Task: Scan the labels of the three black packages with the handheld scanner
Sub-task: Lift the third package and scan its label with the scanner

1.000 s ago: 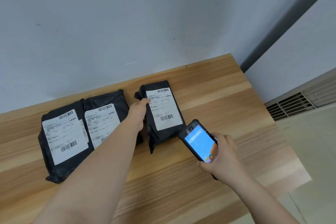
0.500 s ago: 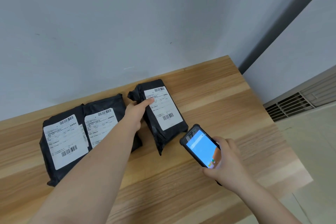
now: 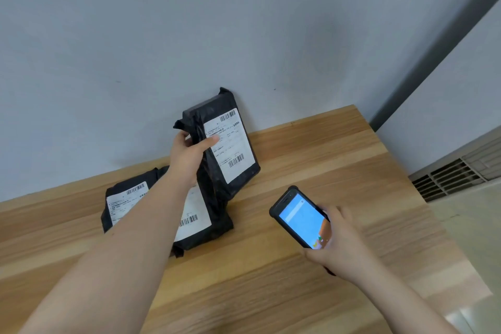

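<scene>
My left hand [image 3: 188,153] grips the left edge of a black package [image 3: 245,173] and holds it tilted up off the wooden table [image 3: 311,160], its white barcode label facing me. Two more black packages lie flat behind my forearm: the left package [image 3: 122,198] and the middle package [image 3: 200,222], both partly hidden by the arm, labels up. My right hand [image 3: 344,247] holds the handheld scanner [image 3: 299,217], a black device with a lit blue screen, low over the table to the right of the raised package.
A grey wall runs along the table's far edge. The table's right edge drops to a pale floor, with a vent grille [image 3: 455,173] low on the right wall.
My left hand has lifted the right package off the table and tipped it upright. The scanner hand stayed at about the same spot beside it.
</scene>
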Available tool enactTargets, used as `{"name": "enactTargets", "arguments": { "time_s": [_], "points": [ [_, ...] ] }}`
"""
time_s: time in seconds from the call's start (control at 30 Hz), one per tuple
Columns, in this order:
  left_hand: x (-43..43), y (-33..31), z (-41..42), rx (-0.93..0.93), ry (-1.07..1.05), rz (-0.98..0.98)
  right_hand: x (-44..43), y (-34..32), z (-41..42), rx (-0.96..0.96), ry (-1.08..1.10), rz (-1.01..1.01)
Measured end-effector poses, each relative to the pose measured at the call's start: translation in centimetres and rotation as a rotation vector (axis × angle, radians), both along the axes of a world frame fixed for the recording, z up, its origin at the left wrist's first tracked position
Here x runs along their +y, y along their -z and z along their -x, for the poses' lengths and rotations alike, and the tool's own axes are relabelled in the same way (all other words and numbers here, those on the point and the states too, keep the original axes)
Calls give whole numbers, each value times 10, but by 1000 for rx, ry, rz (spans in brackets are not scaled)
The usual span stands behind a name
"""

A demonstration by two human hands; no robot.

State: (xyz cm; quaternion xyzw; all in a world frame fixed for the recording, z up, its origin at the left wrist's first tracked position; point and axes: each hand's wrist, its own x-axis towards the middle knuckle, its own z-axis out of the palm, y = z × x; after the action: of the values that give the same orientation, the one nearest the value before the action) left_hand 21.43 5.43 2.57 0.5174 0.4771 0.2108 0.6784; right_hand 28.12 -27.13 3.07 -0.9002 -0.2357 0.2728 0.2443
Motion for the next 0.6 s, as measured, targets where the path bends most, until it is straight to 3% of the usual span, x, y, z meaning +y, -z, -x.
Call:
{"name": "enactTargets", "arguments": {
  "time_s": [0.6],
  "points": [
    [7,-27,25,-111,-43,-60,33,-31,12,-49,-63,24]
  ]
}}
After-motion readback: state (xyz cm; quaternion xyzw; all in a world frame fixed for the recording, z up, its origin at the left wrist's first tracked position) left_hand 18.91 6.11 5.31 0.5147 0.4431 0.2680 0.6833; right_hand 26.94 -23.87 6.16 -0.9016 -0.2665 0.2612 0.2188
